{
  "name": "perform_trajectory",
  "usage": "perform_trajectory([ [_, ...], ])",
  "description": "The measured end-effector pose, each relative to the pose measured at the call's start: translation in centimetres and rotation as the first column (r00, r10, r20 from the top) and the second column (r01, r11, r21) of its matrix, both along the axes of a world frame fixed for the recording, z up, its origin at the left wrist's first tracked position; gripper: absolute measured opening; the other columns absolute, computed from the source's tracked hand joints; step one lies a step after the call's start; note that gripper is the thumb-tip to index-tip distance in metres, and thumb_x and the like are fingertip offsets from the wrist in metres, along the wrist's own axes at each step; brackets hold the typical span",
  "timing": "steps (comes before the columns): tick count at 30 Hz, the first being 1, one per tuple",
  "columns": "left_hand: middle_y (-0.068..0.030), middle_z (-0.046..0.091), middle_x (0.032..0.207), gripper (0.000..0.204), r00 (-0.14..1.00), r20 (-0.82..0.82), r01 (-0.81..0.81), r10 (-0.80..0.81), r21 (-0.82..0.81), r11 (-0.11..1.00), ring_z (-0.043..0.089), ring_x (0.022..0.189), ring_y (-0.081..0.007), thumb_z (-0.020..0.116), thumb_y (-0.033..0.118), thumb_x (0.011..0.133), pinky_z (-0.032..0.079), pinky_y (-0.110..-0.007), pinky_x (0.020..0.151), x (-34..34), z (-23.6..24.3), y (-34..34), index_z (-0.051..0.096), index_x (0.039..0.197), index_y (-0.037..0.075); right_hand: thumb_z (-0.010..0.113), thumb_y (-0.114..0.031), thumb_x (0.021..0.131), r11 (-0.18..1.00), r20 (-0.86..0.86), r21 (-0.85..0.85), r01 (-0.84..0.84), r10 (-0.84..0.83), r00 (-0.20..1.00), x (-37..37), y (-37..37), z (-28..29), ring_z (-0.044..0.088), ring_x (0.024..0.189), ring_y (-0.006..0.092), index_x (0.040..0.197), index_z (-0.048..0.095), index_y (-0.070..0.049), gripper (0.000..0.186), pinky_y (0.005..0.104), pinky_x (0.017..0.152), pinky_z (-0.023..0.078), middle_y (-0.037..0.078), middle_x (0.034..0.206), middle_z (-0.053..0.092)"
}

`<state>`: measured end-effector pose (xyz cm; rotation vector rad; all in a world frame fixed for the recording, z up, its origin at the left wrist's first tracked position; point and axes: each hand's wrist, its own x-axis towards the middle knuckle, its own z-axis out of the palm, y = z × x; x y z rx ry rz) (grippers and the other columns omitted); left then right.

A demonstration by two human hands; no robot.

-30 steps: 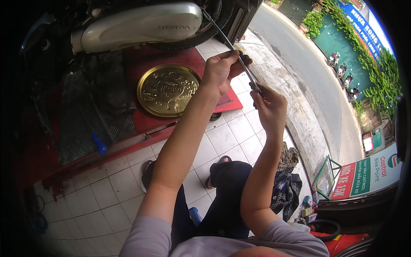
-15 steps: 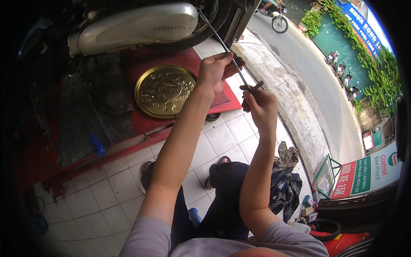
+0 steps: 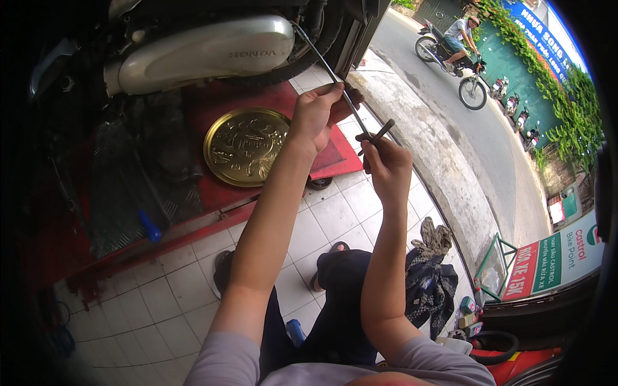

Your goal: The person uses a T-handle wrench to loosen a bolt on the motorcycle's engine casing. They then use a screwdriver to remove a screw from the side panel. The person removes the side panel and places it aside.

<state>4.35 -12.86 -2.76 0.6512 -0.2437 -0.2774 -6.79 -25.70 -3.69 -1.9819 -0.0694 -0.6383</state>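
- Tiled floor [image 3: 288,241] lies beneath you, with a red platform [image 3: 340,156] toward ten o'clock.
- Right hand [image 3: 391,166]: your thumb and fingertips are pinched together on a dark crossbar [image 3: 384,130], its free end pointing between one and two o'clock.
- Left hand [image 3: 315,116]: your thumb and fingers are closed around the metal rod [image 3: 315,52]; how firmly, you cannot be told from this view.
- Recommended, in judgement: steady the rod with your left hand, turn only at the crossbar, and direct force along the shaft; a sideways pull could make the tip slip.
- From your right hand the rod runs toward eleven o'clock, its far end beside the motorcycle's wheel [image 3: 299,67]; contact there is unclear.
- Silver motorcycle cover [image 3: 206,55]: ten o'clock from your left hand.
- Gold tray [image 3: 248,145]: on the platform, eight o'clock from that hand.
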Motion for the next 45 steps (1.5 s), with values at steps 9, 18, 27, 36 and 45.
perform_trajectory([
  [9,-0.0179,0.067,0.108,0.022,0.930,0.183,0.335,-0.319,-0.062,0.940,0.068,0.100,-0.0252,0.053,0.004,0.097,0.059,-0.037,0.088,0.3,-0.1,1.9,0.056,0.115,-0.008,0.032,-0.043,0.106,0.554,0.098,0.720,-0.418,0.516,0.851,-1.9,3.8,2.3,0.038,0.043,0.0086,0.107,0.064,0.009,0.061,0.0237,0.041,0.026,0.001,0.053,0.047],
  [18,-0.0157,0.070,0.096,0.017,0.973,0.102,0.214,-0.205,-0.087,0.973,0.070,0.091,-0.0237,0.062,0.011,0.095,0.060,-0.033,0.085,-0.6,0.8,0.8,0.063,0.103,-0.004,0.060,-0.004,0.084,0.900,-0.230,-0.363,-0.240,0.163,0.959,-3.0,1.8,4.1,0.042,0.048,0.0070,0.112,0.069,0.004,0.031,0.0265,0.048,0.033,0.001,0.051,0.046],
  [27,-0.0167,0.070,0.095,0.016,0.990,0.092,0.116,-0.108,-0.084,0.990,0.071,0.088,-0.0229,0.060,0.012,0.096,0.061,-0.032,0.081,-0.4,1.3,1.8,0.065,0.098,-0.004,0.064,-0.005,0.083,0.953,-0.255,-0.302,-0.033,-0.047,0.966,-2.9,0.3,4.3,0.037,0.047,0.0091,0.140,0.049,-0.001,0.059,0.0266,0.050,0.035,0.004,0.050,0.045],
  [36,-0.0173,0.070,0.092,0.018,0.995,0.049,0.089,-0.086,-0.075,0.993,0.070,0.084,-0.0236,0.061,0.011,0.096,0.061,-0.032,0.079,0.3,0.9,1.2,0.066,0.095,-0.005,0.066,-0.003,0.080,0.922,-0.032,-0.277,-0.272,0.274,0.961,-3.7,1.8,5.2,0.041,0.045,0.0144,0.144,0.043,0.000,0.068,0.0283,0.051,0.036,0.006,0.052,0.046],
  [45,-0.0165,0.070,0.092,0.018,0.999,-0.028,0.019,-0.021,-0.070,0.997,0.070,0.084,-0.0225,0.063,0.012,0.095,0.061,-0.030,0.080,-0.1,1.2,0.7,0.066,0.096,-0.006,0.071,-0.013,0.083,0.838,-0.355,-0.399,-0.372,0.233,0.905,-2.9,2.4,4.3,0.045,0.045,0.0209,0.116,0.064,0.003,0.038,0.0348,0.051,0.039,0.012,0.053,0.052],
])
